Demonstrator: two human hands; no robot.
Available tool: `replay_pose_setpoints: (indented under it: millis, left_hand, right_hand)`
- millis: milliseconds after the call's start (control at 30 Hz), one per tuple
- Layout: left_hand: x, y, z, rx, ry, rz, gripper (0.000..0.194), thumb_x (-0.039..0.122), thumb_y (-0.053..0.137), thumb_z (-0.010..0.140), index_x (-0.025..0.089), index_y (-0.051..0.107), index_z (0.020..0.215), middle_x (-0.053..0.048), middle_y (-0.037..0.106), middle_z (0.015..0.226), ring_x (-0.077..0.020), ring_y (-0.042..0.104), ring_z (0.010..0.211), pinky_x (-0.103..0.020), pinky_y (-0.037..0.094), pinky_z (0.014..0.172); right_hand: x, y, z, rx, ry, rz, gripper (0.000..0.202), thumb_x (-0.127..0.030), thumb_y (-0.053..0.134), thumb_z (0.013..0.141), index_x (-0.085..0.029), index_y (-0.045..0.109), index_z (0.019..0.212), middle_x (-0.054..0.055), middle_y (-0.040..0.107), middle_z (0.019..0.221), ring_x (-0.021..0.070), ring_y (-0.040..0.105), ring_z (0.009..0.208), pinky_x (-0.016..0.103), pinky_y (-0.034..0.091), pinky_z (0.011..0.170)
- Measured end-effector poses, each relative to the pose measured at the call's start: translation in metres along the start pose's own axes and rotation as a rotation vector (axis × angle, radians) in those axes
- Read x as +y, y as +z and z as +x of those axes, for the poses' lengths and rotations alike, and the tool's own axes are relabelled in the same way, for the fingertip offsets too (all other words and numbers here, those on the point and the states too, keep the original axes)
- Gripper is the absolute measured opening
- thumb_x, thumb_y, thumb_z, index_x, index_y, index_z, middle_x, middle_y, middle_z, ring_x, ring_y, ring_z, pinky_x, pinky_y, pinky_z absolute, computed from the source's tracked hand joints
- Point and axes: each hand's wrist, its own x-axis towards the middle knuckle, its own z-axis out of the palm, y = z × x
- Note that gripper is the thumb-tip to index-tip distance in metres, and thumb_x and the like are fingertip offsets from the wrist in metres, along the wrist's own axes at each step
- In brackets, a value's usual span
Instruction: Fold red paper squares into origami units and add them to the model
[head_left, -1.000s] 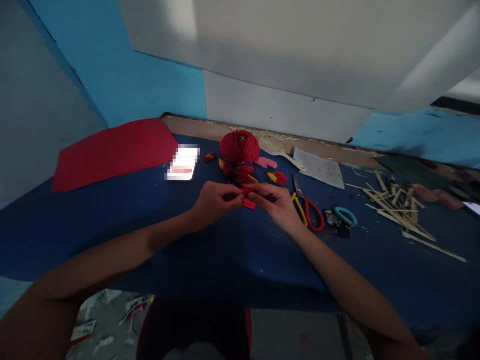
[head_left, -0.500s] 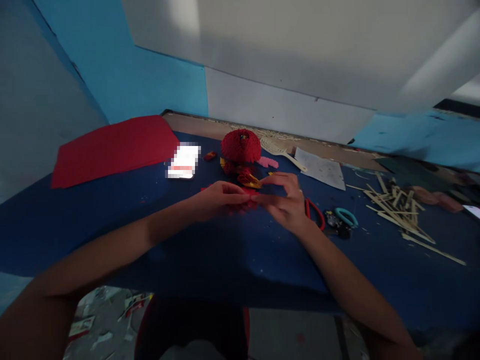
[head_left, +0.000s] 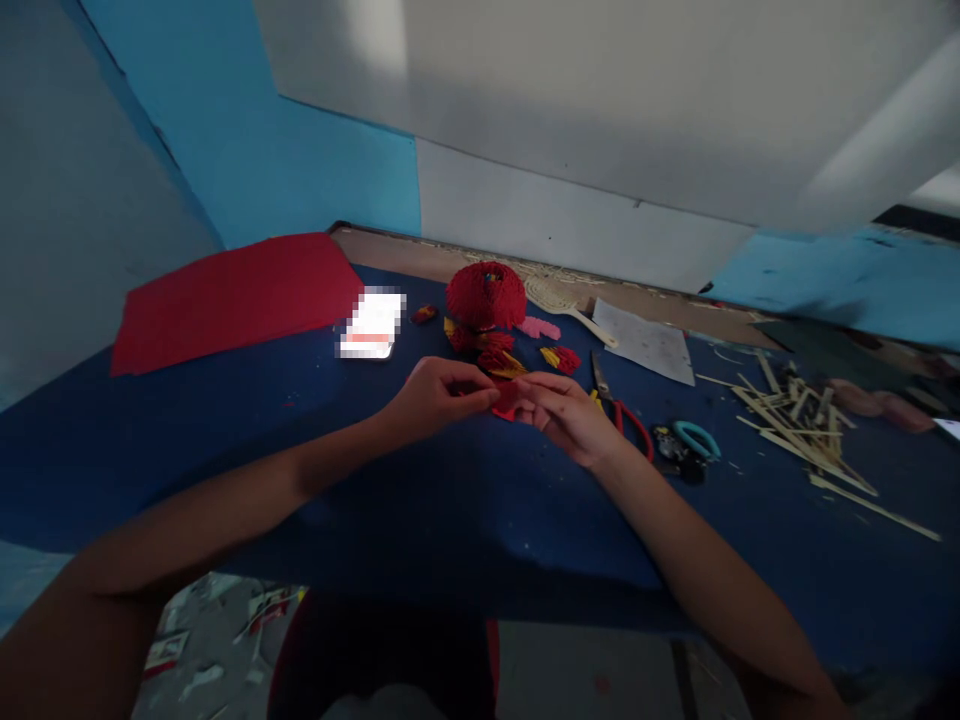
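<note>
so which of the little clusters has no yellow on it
The pink one, by the lower right edge of the big red dome; the red-and-yellow clusters nearby all show some yellow.

The left hand [head_left: 448,393] and right hand [head_left: 568,412] pinch a small red piece [head_left: 505,398] between them. Beyond them, a rounded red textured object [head_left: 487,295] sits near a cream brush [head_left: 573,311]. Bundled pale sticks [head_left: 802,425] lie scattered to the right.

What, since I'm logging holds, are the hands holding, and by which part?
A small red piece, apparently by its opposite sides, between left hand and right hand; blur hides the exact spots.
</note>
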Motion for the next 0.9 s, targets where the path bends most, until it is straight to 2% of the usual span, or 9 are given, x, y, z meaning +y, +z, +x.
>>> replay_pose_setpoints:
  millis: [167, 367, 567, 733, 900]
  left_hand:
    - [-0.0023, 0.0000, -0.0006, 0.036, 0.071, 0.065, 0.018, 0.029, 0.060, 0.076, 0.014, 0.070, 0.075, 0.000, 0.066, 0.063, -0.0062, 0.054, 0.054, -0.015, 0.039, 0.049]
    - [-0.0021, 0.0005, -0.0028, 0.090, 0.252, 0.233, 0.017, 0.028, 0.059, 0.077, 0.016, 0.070, 0.076, -0.001, 0.069, 0.068, -0.0064, 0.057, 0.056, -0.016, 0.041, 0.053]
    - [-0.0006, 0.0020, -0.0039, 0.110, 0.288, 0.254, 0.018, 0.030, 0.059, 0.079, 0.017, 0.070, 0.076, -0.001, 0.070, 0.070, -0.0078, 0.060, 0.058, -0.018, 0.044, 0.057]
    - [-0.0012, 0.0050, -0.0038, 0.098, 0.377, 0.302, 0.016, 0.027, 0.059, 0.079, 0.015, 0.070, 0.077, -0.002, 0.072, 0.072, -0.0084, 0.062, 0.060, -0.017, 0.046, 0.059]
    - [-0.0041, 0.0048, -0.0031, 0.108, 0.377, 0.351, 0.018, 0.029, 0.058, 0.080, 0.016, 0.070, 0.080, -0.002, 0.072, 0.075, -0.0098, 0.064, 0.064, -0.018, 0.047, 0.061]
  right_hand:
    - [-0.0022, -0.0017, -0.0005, 0.056, -0.032, -0.068, 0.018, -0.025, 0.078, 0.056, -0.019, 0.071, 0.071, -0.002, 0.067, 0.066, 0.0063, 0.057, 0.057, 0.019, 0.043, 0.055]
    - [-0.0081, 0.0011, -0.0042, 0.056, -0.109, -0.219, 0.014, -0.024, 0.077, 0.056, -0.019, 0.071, 0.068, -0.002, 0.066, 0.061, 0.0082, 0.056, 0.056, 0.021, 0.042, 0.054]
    - [-0.0061, -0.0016, -0.0037, -0.003, -0.221, -0.311, 0.012, -0.023, 0.074, 0.062, -0.021, 0.072, 0.074, 0.000, 0.069, 0.076, 0.0097, 0.060, 0.067, 0.023, 0.046, 0.064]
    - [-0.0064, -0.0017, -0.0037, 0.012, -0.295, -0.376, 0.009, -0.023, 0.072, 0.064, -0.022, 0.070, 0.072, -0.001, 0.069, 0.074, 0.0103, 0.061, 0.066, 0.025, 0.048, 0.065]
    - [-0.0094, -0.0019, -0.0057, 0.038, -0.440, -0.581, 0.006, -0.020, 0.067, 0.068, -0.020, 0.070, 0.074, 0.001, 0.068, 0.074, 0.0122, 0.062, 0.067, 0.025, 0.047, 0.062]
